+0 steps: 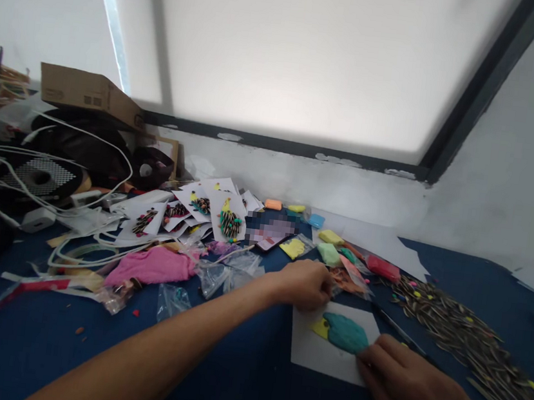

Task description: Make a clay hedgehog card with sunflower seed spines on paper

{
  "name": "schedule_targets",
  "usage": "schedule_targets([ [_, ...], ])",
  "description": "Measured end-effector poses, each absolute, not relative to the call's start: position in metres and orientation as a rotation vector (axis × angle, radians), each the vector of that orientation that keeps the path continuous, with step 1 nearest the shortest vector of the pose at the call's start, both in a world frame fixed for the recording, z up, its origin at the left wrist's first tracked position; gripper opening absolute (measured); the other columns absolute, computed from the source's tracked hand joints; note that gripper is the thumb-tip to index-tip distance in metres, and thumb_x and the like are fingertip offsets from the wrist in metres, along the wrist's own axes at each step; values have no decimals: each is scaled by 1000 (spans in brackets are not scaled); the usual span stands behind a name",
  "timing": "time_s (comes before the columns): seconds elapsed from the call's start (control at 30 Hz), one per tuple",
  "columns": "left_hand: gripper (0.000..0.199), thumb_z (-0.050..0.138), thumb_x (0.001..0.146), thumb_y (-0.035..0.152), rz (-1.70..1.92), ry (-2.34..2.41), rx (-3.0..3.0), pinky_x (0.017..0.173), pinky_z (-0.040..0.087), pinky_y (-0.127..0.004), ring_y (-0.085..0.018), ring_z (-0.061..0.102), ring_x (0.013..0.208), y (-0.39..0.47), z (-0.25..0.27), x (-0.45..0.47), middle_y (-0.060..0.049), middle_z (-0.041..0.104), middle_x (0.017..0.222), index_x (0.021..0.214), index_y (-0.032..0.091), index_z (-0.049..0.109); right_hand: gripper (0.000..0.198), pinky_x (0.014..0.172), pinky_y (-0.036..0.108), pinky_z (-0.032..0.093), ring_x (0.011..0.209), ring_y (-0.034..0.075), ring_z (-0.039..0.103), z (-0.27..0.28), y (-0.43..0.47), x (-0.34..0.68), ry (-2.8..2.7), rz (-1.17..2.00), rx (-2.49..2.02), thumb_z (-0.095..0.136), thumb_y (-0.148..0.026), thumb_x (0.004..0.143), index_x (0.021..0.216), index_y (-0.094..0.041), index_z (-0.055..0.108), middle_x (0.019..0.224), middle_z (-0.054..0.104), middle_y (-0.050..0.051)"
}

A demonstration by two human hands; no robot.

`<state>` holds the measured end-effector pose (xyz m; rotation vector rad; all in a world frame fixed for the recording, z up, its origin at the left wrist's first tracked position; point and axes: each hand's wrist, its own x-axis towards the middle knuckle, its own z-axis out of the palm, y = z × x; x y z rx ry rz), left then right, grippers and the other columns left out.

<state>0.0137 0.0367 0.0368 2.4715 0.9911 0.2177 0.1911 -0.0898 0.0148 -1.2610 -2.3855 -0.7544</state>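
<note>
A white paper card (302, 347) lies on the blue table surface, bearing a flattened piece of teal modelling clay (348, 333) with a yellow clay patch (321, 327) at its left end. My left hand (308, 284) rests at the card's top left edge with its fingers curled in; what they hold, if anything, is hidden. From the lower right, my right hand (412, 386) reaches over the card's right edge, its fingertips pressed together at the right end of the teal clay. A dark pen (399, 332) lies just beyond this hand.
Striped sunflower seeds (450, 329) spread along the right. Coloured clay packets, including a red one (382, 268), lie behind the card beside a phone (272, 233). Decorated cards (226, 218), pink clay (154, 267), white cables (59, 252) and a cardboard box (85, 93) crowd the left.
</note>
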Motion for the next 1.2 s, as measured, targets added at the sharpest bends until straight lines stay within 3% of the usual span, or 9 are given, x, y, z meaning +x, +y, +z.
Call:
schedule_targets([
  [0.23, 22, 54, 72, 15, 208, 975, 2477, 64, 44, -21, -16, 60, 73, 38, 38, 14, -3, 69, 80, 85, 18, 71, 35, 40, 22, 39, 45, 12, 59, 19, -92, 187, -2405, -773, -1208, 32, -19, 93, 66, -24, 53, 59, 58, 0],
  [0.4, 21, 54, 74, 16, 199, 977, 2459, 65, 45, -21, -15, 60, 71, 37, 39, 14, -3, 69, 80, 86, 17, 71, 21, 39, 21, 41, 47, 13, 60, 20, -98, 187, -2413, -721, -1175, 38, -11, 80, 73, -24, 54, 63, 60, 1],
  [0.67, 21, 54, 74, 16, 204, 991, 2454, 63, 43, -21, -16, 61, 73, 36, 38, 13, -3, 70, 80, 87, 18, 71, 35, 34, 22, 40, 44, 14, 60, 22, -105, 181, -2365, -837, -1162, 38, 1, 60, 76, -22, 59, 62, 63, 3],
  [0.87, 23, 54, 74, 16, 181, 1006, 2461, 64, 43, -22, -17, 61, 77, 34, 41, 14, -4, 70, 86, 88, 18, 72, 30, 33, 21, 45, 40, 13, 59, 27, -105, 184, -2383, -876, -1096, 39, -2, 62, 71, -22, 60, 58, 63, 4],
  [1.2, 24, 53, 74, 16, 181, 1014, 2474, 66, 44, -21, -16, 60, 75, 36, 38, 15, -4, 70, 85, 89, 18, 71, 38, 33, 19, 42, 48, 14, 63, 21, -106, 189, -2468, -754, -1192, 37, -1, 65, 82, -21, 64, 66, 65, 5],
])
